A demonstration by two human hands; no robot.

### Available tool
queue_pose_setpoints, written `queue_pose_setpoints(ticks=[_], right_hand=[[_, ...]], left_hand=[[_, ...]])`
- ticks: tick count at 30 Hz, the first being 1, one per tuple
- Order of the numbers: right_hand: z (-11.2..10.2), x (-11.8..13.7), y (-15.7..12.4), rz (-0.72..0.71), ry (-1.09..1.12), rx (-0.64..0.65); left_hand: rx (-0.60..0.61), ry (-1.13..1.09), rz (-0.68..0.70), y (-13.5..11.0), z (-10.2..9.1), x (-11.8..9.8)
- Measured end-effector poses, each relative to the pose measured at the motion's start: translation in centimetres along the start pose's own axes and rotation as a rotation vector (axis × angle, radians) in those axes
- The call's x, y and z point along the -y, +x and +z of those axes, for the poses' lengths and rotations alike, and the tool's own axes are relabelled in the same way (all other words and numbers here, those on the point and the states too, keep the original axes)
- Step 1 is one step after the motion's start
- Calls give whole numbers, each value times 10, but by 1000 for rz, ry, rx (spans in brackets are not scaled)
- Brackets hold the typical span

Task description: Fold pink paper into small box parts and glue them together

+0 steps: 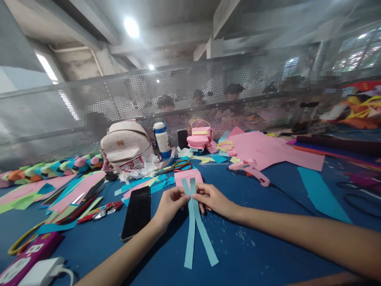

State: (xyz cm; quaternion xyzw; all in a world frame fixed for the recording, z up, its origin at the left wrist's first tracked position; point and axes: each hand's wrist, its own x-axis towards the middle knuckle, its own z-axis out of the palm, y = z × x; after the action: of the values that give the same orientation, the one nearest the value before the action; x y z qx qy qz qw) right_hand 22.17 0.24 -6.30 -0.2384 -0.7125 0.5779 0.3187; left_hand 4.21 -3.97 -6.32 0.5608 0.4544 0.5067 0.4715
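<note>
- At the near left corner, a white charger [44,272] sits against a purple power strip [32,254] on the blue tabletop [244,258].
- Two pale blue strips [190,238] are held in front of the person; they meet between the fingertips, splay widely toward the person and part slightly at their short far ends.
- The left hand [172,201] is closed to a pinch, thumb and forefinger on the strips where they meet.
- The right hand [212,198] pinches them from the other side, its fingertips just beside the left's.
- A dark-screened phone [137,214] lies left of the left hand; a red wrapper [101,211] lies farther left.
- Just beyond the fingers is a pink piece [187,174], partly hidden by the strips.
- Right and farther off, a pink glue gun [253,171] lies on its side, near a large pink sheet [268,149].
- Scissors [181,165] lie beyond the pink piece.
- Behind stand a pale backpack [127,145], a bottle [162,139] and a small pink bag [199,139].
- Farthest, blurred people show through a perforated partition [127,95].
</note>
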Motion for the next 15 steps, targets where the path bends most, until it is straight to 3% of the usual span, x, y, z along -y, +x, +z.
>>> queue_pose_setpoints(ticks=[15], right_hand=[[0, 0, 0, 5, -34, -4]], left_hand=[[3, -8, 7, -1, 1, -2]])
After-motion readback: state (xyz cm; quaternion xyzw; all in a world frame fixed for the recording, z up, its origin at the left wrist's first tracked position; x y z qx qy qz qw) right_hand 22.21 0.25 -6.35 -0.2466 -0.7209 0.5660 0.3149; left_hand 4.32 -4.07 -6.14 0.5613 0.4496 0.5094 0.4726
